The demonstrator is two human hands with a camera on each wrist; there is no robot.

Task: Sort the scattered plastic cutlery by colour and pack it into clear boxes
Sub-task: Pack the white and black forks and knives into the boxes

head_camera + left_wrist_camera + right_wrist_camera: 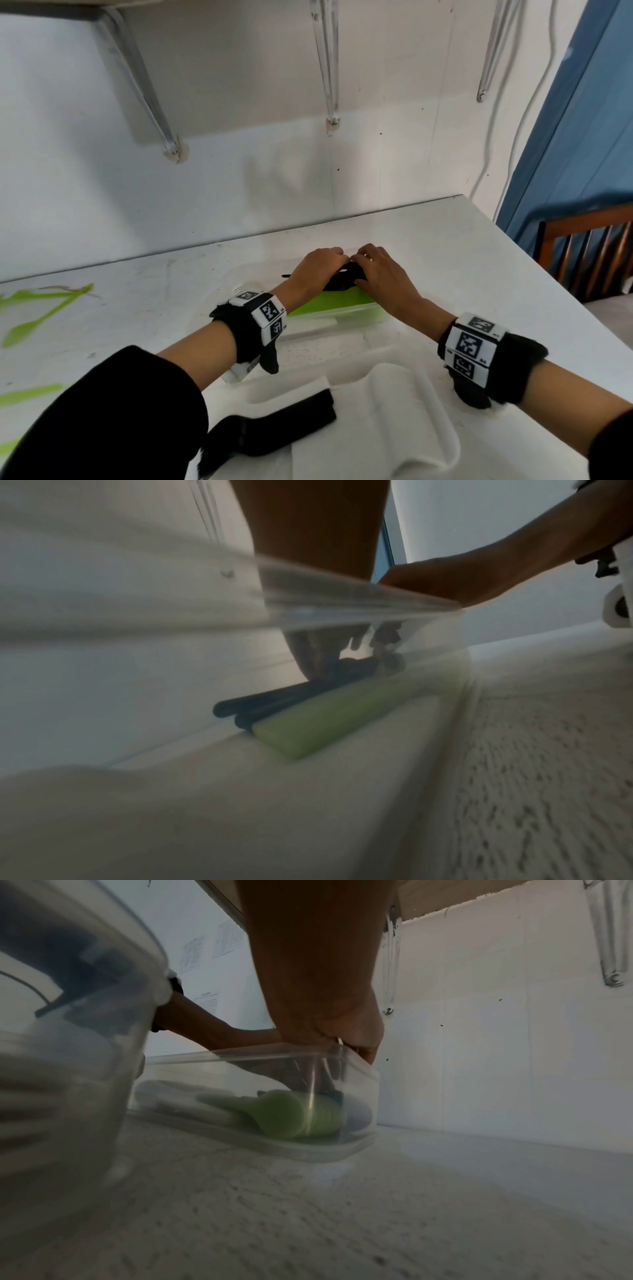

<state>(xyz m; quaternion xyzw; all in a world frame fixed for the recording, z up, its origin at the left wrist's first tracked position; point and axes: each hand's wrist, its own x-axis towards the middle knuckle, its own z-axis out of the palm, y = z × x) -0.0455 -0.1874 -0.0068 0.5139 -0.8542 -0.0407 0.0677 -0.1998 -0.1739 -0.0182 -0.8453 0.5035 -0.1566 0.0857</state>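
Two hands work inside the far box (371, 317), which sits near the middle of the worktop (462, 253). Left hand (317, 270) and right hand (380, 275) both have fingers curled down onto a bundle of black cutlery (342, 281), held between them at the box's far end. The bundle lies just beside a green stack (329, 306) already in the same box; the right wrist view shows nested green spoon bowls (301, 1114) at that end.

Step in hand, as I judge it: seating the black pieces alongside the green. Next move calls for pressing the bundle flat against the floor of the box and letting go without disturbing the green stack.

A nearer box (387, 407) at the front edge holds black pieces (274, 425) and what looks like white ones (394, 411). Loose green cutlery (44, 305) lies scattered toward the left edge, still unpacked. The box's tall wall crowds the fingers; nothing else obstructs. A chair (589, 253) stands off the right edge.
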